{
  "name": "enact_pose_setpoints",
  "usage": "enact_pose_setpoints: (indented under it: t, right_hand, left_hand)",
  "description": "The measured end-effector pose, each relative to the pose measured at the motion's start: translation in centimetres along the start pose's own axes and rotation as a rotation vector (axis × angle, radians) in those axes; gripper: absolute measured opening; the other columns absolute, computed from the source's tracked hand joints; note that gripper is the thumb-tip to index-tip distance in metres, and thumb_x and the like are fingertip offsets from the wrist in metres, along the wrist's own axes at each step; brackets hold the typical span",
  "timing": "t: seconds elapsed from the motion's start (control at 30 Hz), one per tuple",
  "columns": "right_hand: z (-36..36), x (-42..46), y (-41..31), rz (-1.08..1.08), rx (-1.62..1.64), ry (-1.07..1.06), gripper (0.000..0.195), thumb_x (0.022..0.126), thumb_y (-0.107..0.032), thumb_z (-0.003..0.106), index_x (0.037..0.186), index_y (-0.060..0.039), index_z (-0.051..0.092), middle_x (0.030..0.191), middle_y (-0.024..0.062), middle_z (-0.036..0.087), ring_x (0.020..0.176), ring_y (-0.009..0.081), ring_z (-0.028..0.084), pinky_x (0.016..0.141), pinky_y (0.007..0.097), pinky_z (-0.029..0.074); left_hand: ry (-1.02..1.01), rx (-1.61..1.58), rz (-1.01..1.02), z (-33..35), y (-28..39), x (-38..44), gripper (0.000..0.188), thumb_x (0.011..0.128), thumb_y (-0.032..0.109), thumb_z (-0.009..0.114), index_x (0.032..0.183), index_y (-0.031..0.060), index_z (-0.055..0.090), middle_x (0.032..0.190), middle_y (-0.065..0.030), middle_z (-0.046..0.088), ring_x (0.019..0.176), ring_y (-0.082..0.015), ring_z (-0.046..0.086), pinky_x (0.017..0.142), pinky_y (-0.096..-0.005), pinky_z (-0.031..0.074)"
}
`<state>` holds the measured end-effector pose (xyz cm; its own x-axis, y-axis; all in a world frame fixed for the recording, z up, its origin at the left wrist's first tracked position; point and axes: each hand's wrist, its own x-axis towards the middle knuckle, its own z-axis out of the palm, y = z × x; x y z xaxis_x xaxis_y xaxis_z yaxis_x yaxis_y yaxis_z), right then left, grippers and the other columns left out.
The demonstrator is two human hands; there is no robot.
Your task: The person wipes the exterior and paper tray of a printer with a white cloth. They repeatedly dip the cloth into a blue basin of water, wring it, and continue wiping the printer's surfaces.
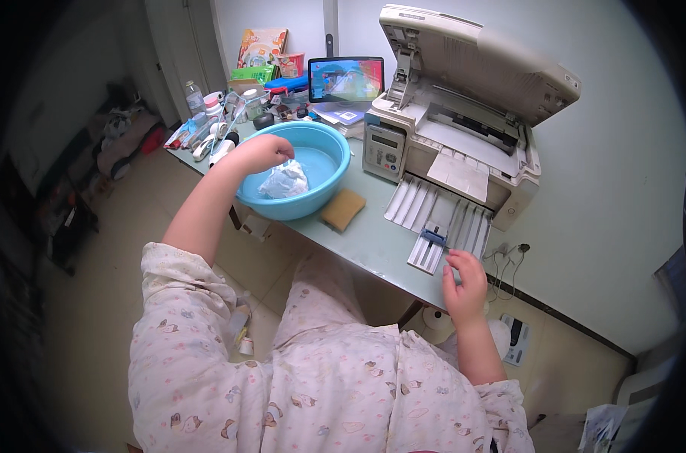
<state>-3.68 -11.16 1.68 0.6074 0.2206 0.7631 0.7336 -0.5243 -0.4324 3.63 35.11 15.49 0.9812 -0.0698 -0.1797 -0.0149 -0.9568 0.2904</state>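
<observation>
Over a blue plastic basin (334, 192) on the table, my left hand (269, 152) pinches the top of a wet-looking white cloth (286, 182). The cloth hangs bunched inside the basin, its lower part near the water or the bottom; I cannot tell whether it touches. My right hand (466, 286) is at the table's front edge, fingers bent and apart, holding nothing. Just left of it is the extended paper tray (428, 252) of a white multifunction printer (462, 133), with a blue paper guide (433, 236). The printer's upper scanner unit (479, 62) is raised. A yellow sponge (343, 209) lies beside the basin.
Behind the basin, a tablet (346, 79) with a lit screen stands over papers (343, 113). Bottles (194, 99), a paper cup (291, 65) and small items crowd the table's left end. Cables (507, 272) hang by the wall, above a bathroom scale (515, 340) on the floor.
</observation>
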Motion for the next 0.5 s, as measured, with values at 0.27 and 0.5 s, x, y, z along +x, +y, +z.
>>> enact_pose_setpoints:
  t: [0.27, 0.5]
  right_hand:
    - [0.3, 0.1, -0.9, -0.032, -0.075, -0.094, 0.017, 0.080, -0.005, 0.067, 0.096, -0.0036, 0.067, 0.104, 0.0130, 0.067, 0.090, 0.0335, 0.064, 0.079, 0.0406, 0.053]
    - [0.2, 0.4, -0.7, -0.022, -0.049, -0.110, 0.012, 0.079, -0.006, 0.068, 0.092, -0.0037, 0.067, 0.101, 0.0125, 0.067, 0.087, 0.0331, 0.064, 0.077, 0.0406, 0.053]
  left_hand:
    - [-0.235, 0.433, 0.032, 3.5, 1.4, 2.7, 0.055, 0.082, 0.035, 0.072, 0.135, 0.0234, 0.060, 0.129, -0.0104, 0.064, 0.117, -0.0316, 0.060, 0.099, -0.0433, 0.046]
    - [-0.440, 0.479, -0.054, 3.7, 2.0, 2.8, 0.038, 0.082, 0.024, 0.066, 0.120, 0.0189, 0.068, 0.114, -0.0104, 0.068, 0.105, -0.0286, 0.063, 0.089, -0.0421, 0.047]
